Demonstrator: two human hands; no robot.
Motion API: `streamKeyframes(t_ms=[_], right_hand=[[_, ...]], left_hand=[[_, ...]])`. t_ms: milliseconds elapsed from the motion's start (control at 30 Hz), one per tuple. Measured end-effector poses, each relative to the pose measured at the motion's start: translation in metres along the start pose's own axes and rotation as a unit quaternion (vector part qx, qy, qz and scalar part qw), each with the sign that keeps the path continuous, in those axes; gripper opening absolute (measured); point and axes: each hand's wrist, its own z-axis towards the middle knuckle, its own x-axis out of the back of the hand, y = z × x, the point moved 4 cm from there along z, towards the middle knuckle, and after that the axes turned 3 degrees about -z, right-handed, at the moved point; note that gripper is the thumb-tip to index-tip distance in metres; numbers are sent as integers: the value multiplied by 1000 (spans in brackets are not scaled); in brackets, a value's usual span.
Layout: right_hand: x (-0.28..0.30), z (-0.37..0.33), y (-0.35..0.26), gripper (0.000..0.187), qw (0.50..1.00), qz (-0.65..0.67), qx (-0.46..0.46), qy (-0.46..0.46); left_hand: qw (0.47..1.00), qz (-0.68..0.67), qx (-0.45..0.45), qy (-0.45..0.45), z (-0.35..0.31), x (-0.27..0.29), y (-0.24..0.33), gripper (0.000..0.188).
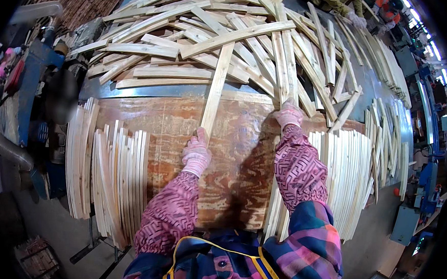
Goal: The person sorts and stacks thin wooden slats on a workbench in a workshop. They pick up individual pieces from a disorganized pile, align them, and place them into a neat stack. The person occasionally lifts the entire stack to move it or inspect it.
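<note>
My left hand (pixel 197 153), in a pink-and-white glove, is closed on the near end of a pale wooden strip (pixel 217 90). That strip slants away from me, and its far end runs under another strip (pixel 240 38) in the pile. Farther forward and to the right, my gloved right hand (pixel 289 115) grips the near end of long wooden strips (pixel 285 66) that point away from me; its fingertips are partly hidden. Beneath both hands lies a worn brown plywood board (pixel 179 117). Beyond it, many loose strips are heaped crosswise on a metal table (pixel 139 90).
Upright-looking rows of strips stand at the left (pixel 124 169) and right (pixel 341 182) of the board. A co-worker's gloved hand (pixel 356 20) shows at the far right of the heap. Blue machinery (pixel 29 92) and a grey hose (pixel 5 144) are at the left.
</note>
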Motion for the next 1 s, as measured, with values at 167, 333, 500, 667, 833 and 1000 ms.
streamKeyframes(t_ms=[167,333,500,667,833,1000], right_hand=[[-5,40,-56,51,902,392,91,-160],[18,-73,-118,32,800,513,177,-255],[-16,-148,-178,20,785,-67,597,-151],[33,33,-233,38,819,133,474,296],[63,126,-337,66,873,485,43,-2],[41,65,-319,48,764,626,156,12]], left_hand=[[746,-622,52,-235,29,-6,-22,68],[623,-745,42,-235,10,-4,-12,76],[874,-461,-30,-149,-17,10,-31,82],[947,-322,-6,-12,-113,-12,-115,85],[983,-109,103,104,-173,-55,-155,86],[947,-157,32,278,-123,23,-121,89]])
